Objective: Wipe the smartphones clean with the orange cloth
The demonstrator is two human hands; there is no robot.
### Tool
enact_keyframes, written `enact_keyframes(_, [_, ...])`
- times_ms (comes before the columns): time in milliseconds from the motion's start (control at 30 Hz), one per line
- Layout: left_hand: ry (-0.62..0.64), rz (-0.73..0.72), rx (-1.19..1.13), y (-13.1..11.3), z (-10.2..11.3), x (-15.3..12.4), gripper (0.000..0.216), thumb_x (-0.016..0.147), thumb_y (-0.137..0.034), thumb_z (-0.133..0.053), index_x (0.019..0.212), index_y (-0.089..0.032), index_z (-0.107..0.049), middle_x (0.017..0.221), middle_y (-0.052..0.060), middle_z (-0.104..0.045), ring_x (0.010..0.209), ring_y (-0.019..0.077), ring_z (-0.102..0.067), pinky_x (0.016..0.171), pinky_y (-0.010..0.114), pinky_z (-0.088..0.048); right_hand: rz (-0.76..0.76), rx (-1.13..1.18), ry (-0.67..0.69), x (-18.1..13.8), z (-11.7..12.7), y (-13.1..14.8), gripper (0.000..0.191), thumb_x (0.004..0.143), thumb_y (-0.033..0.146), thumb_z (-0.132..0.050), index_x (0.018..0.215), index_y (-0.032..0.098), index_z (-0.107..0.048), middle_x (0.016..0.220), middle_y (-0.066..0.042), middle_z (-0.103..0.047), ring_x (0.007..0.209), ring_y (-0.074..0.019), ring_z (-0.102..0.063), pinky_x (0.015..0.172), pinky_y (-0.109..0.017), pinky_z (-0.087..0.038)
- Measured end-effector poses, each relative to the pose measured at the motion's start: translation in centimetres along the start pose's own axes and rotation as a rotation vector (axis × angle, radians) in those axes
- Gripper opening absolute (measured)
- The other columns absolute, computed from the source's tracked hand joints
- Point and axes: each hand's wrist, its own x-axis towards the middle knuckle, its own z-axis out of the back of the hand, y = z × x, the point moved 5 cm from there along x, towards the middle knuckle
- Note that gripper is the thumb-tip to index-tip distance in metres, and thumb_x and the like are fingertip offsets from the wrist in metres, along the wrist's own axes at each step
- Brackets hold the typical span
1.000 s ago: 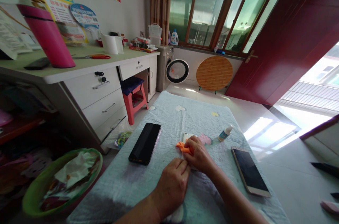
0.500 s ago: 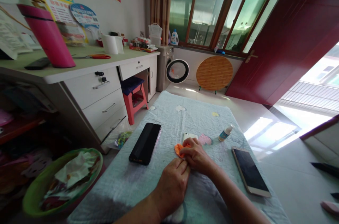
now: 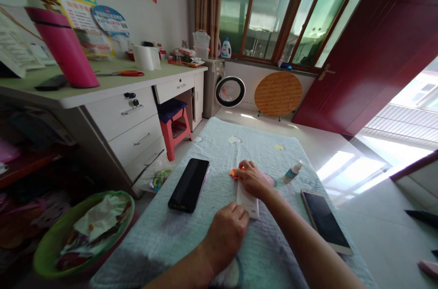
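A pale blue cloth (image 3: 219,147) spreads beneath the hands and phones. The left hand (image 3: 227,229) is curled, and the right hand (image 3: 251,180) lies farther out, its fingers bent and bunched. A black phone (image 3: 189,185) lies to the left and a gold-edged phone (image 3: 326,220) to the right. Between them is the white phone (image 3: 247,202), its long axis running away from the person, far end slanting slightly left. The left fingers touch its near end; whether they grip it, I cannot tell. Beyond the gold-edged phone stands a spray bottle (image 3: 293,172). The right fingers pinch an orange rag (image 3: 234,173) at the white phone's far end.
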Motion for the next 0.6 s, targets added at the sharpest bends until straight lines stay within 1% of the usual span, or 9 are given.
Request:
enact_keyframes(133, [0.014,-0.004,0.039,-0.2,0.0,0.4,0.015,0.09,-0.006,-0.052,0.086,-0.018,-0.06,0.087,0.003,-0.062,0.082,0.0214,-0.057,0.068,0.031,-0.051,-0.043,-0.002,-0.019,0.9,0.0,-0.9,0.032,0.09,0.01,-0.045,0.101,0.024,-0.071,0.112,-0.007,-0.05,0.099,-0.02,-0.042,0.091,-0.031,-0.037])
enact_keyframes(300, [0.009,-0.002,0.077,-0.1,-0.4,0.7,0.013,0.088,-0.006,-0.056,0.082,-0.017,-0.059,0.084,0.003,-0.062,0.079,0.0215,-0.057,0.064,0.03,-0.049,-0.095,-0.044,-0.079,0.9,-0.5,-1.3,0.032,0.09,0.008,-0.043,0.101,0.023,-0.07,0.111,-0.008,-0.05,0.099,-0.0209,-0.041,0.09,-0.031,-0.037])
enact_keyframes(433, [-0.046,-0.013,0.083,-0.1,-0.5,0.6,0.014,0.086,-0.005,-0.058,0.079,-0.017,-0.059,0.08,0.002,-0.061,0.076,0.0208,-0.057,0.062,0.029,-0.048,-0.054,-0.046,-0.075,0.7,-0.5,-1.2,0.029,0.09,0.009,-0.046,0.098,0.024,-0.071,0.112,-0.007,-0.05,0.099,-0.0207,-0.04,0.089,-0.03,-0.036])
enact_keyframes(600, [-0.108,-0.016,0.096,-0.1,-0.5,0.4,0.016,0.084,-0.004,-0.059,0.076,-0.018,-0.058,0.077,0.001,-0.061,0.072,0.0212,-0.057,0.058,0.03,-0.047,-0.01,-0.041,-0.039,0.2,-0.3,-0.5,0.026,0.092,0.015,-0.049,0.098,0.026,-0.071,0.109,-0.007,-0.052,0.099,-0.0213,-0.04,0.087,-0.032,-0.037])
